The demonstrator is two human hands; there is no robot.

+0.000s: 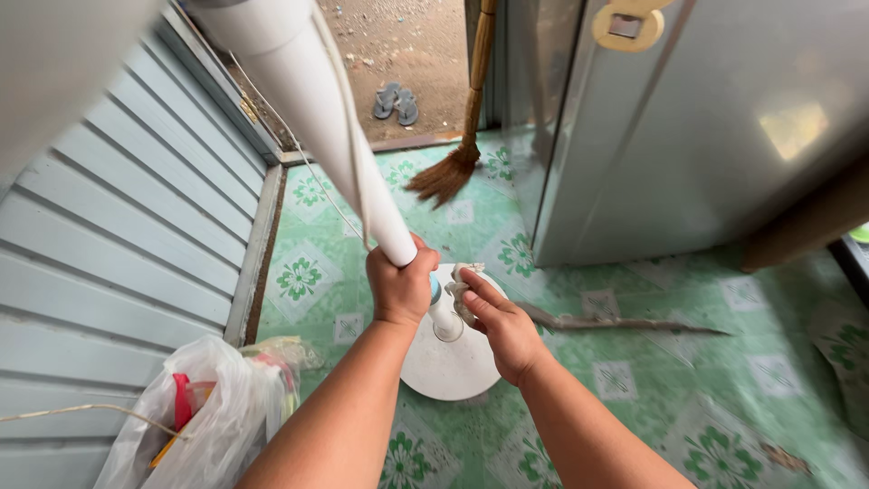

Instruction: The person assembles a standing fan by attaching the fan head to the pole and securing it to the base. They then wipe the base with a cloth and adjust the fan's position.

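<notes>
Left hand (401,288), frame centre: fingers wrapped tight round the lower end of a white pole (312,100), which runs up to the upper left of the frame. A thin cord (348,118) hangs along the pole.

Right hand (500,324), just right of centre: fingers pinched together on a crumpled grey-white rag (459,292), pressed against the narrower stem (444,319) just below the left hand. Stem stands on a round white base (448,367), which rests on the floor between the two forearms.

Lower left: clear plastic bag (213,412), bulging, red and yellow items inside, contents unclear. It leans against a pale blue slatted wall (118,244) filling the left side.

Top right: cream round fitting (626,23) with a square metal centre, on a grey metal panel (688,136).

Top centre: broom (462,136) leaning upright, bristles down, by the doorway. Beyond it, bare dirt ground with a pair of grey sandals (396,101).

Floor (634,362): green sheet with white squares and flower motifs, worn. A thin dark stick (625,321) lies on it right of the right hand.
</notes>
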